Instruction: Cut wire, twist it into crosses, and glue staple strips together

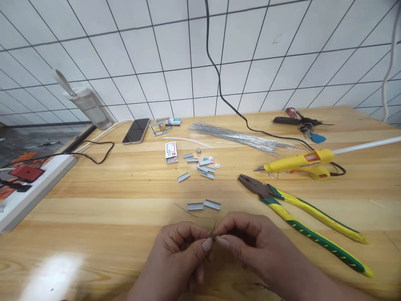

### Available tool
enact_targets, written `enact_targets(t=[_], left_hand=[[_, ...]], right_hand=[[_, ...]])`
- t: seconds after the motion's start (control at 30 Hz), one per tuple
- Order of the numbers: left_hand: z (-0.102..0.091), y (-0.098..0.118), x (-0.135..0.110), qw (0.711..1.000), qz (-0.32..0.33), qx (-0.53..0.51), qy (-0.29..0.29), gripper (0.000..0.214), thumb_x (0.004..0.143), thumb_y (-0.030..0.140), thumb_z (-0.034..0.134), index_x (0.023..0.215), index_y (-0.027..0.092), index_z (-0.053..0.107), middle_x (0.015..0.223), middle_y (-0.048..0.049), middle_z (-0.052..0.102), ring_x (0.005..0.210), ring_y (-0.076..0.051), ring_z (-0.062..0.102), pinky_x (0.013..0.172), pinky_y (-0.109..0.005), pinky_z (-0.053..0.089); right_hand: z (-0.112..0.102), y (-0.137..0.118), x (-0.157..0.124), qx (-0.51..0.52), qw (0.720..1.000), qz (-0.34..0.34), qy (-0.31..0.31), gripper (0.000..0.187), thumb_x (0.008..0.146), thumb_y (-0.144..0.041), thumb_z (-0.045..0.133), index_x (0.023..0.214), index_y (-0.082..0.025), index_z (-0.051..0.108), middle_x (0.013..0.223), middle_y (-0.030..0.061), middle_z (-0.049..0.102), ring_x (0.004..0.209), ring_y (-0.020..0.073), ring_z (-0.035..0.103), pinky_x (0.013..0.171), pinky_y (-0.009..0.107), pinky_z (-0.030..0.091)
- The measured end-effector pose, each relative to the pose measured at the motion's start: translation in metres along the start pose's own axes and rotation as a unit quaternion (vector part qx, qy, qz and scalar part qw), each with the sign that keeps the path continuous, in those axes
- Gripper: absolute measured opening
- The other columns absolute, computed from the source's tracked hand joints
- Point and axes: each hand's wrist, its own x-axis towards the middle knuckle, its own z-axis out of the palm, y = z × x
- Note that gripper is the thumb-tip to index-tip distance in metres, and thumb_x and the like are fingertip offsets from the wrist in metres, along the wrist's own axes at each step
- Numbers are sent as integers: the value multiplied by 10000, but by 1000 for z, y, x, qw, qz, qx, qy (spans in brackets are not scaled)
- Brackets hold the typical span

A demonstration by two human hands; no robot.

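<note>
1. Holds left hand (184, 251) and right hand (255, 238) nearest the camera, low in view, with fingertips almost meeting.
2. Pinches a short wire (214, 227) between thumbs and forefingers, closed narrow, with one end poking up; cannot tell how much is hidden under the fingers.
3. Has two clips (212, 204) just beyond the hands on the table (125, 188), near a loose strand (186, 210).
4. Has pliers (260, 190) to the right, with handles spread, and a yellow glue gun (300, 163) just behind.
5. Shows, farther ahead, a clip pile (206, 163) near a small box (171, 152).
6. Shows, toward the wall, a wire bundle (238, 138) between a phone (136, 131) at left and keys (307, 125) at right.
</note>
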Motion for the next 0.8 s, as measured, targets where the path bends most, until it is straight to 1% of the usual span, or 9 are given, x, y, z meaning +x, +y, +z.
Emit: enact_targets(t=[0.1, 0.23, 0.37, 0.43, 0.5, 0.57, 0.63, 0.7, 0.8], left_hand=[[2, 2, -1, 1000, 6, 1, -7, 315, 597, 404, 763, 610, 134, 602, 464, 45, 561, 298, -22, 397, 303, -126, 269], [1, 3, -1, 1000, 10, 11, -28, 325, 628, 413, 741, 582, 124, 597, 457, 42, 543, 305, -12, 381, 321, -126, 264], [-1, 0, -1, 999, 15, 35, -34, 317, 641, 419, 730, 615, 128, 607, 487, 33, 547, 327, -23, 386, 336, -138, 268], [0, 0, -1, 998, 37, 53, -25, 315, 639, 427, 724, 614, 133, 612, 456, 45, 509, 333, -31, 369, 339, -148, 266], [0, 1, -2, 992, 84, 95, -5, 283, 657, 404, 708, 606, 137, 630, 439, 46, 487, 359, -45, 369, 355, -158, 278], [1, 3, -2, 976, 150, 156, 25, 220, 676, 341, 695, 594, 140, 656, 467, 25, 524, 432, -70, 427, 412, -168, 330], [0, 4, -1, 966, 178, 182, 36, 196, 678, 301, 693, 569, 142, 660, 491, 13, 550, 482, -84, 459, 461, -175, 361], [-1, 5, 2, 981, 132, 143, 12, 222, 670, 330, 703, 570, 142, 642, 455, 28, 524, 433, -72, 434, 429, -174, 343], [-4, 4, 7, 997, 44, 43, -49, 272, 644, 403, 727, 644, 149, 631, 398, 57, 488, 330, -47, 368, 352, -161, 273]], right_hand=[[-1, -1, -1, -29, 999, -35, 12, 116, 745, -260, 557, 684, -181, 615, 629, -9, 606, 612, 124, 541, 576, 221, 437], [-2, 1, -2, -104, 991, -82, 27, 130, 774, -217, 530, 671, -183, 600, 624, -7, 591, 605, 128, 541, 558, 227, 425], [-2, 7, -5, -201, 949, -242, 39, 157, 796, -124, 477, 710, -176, 599, 640, 1, 575, 592, 116, 522, 534, 220, 396], [0, 9, -7, -226, 932, -281, 45, 161, 787, -101, 465, 716, -173, 590, 629, 0, 560, 574, 114, 508, 517, 220, 382], [2, 10, -9, -230, 936, -259, 57, 151, 777, -108, 477, 692, -178, 579, 595, -15, 537, 541, 106, 492, 491, 209, 374], [4, 10, -9, -211, 954, -202, 66, 140, 776, -136, 498, 670, -186, 574, 570, -29, 536, 522, 100, 493, 470, 190, 377], [4, 8, -8, -183, 967, -160, 70, 132, 772, -154, 514, 662, -189, 579, 564, -34, 556, 523, 98, 509, 464, 174, 387], [3, 6, -6, -166, 970, -161, 73, 132, 764, -153, 525, 653, -186, 589, 572, -33, 575, 532, 98, 522, 479, 172, 400], [0, 4, -3, -152, 965, -197, 78, 141, 768, -156, 529, 652, -184, 605, 578, -29, 577, 541, 100, 523, 500, 187, 407]])
